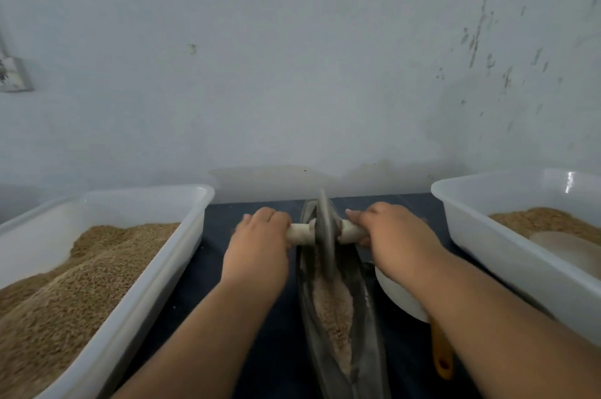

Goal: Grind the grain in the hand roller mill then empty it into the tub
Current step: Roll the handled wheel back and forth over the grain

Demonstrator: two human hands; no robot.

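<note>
**Asker:** Why was there a hand on each side of the wheel (pixel 326 236)?

**Watcher:** The left hand (pixel 257 249) was curled round the pale handle stub (pixel 300 233) on its side. The right hand (pixel 393 236) gripped the matching stub across the disc. A fist on either side probably kept the thin wheel upright in the trough (pixel 366 320) and spread the weight evenly.

**Asker:** Where was the grain?

**Watcher:** The grain (pixel 331 304) lay along the trough's groove. It ran from under the wheel back toward the person, between the two forearms. It looked partly crushed, so grinding seemed to be under way and emptying not yet begun.

**Asker:** Was there room to roll?

**Watcher:** The wheel stood near the trough's far end, level with the knuckles, so the open run lay back toward the person.

**Asker:** And to the sides?

**Watcher:** Outside the left hand sat a left tub (pixel 153 298) heaped with grain. Outside the right hand sat a right tub (pixel 507 262), less full. A strip of dark worktop (pixel 211 268) kept each apart from the trough. Which tub was the target could not be told. A white scoop (pixel 400 298) lay under the right forearm, close to the trough, and might have snagged that arm on a long stroke.
</note>
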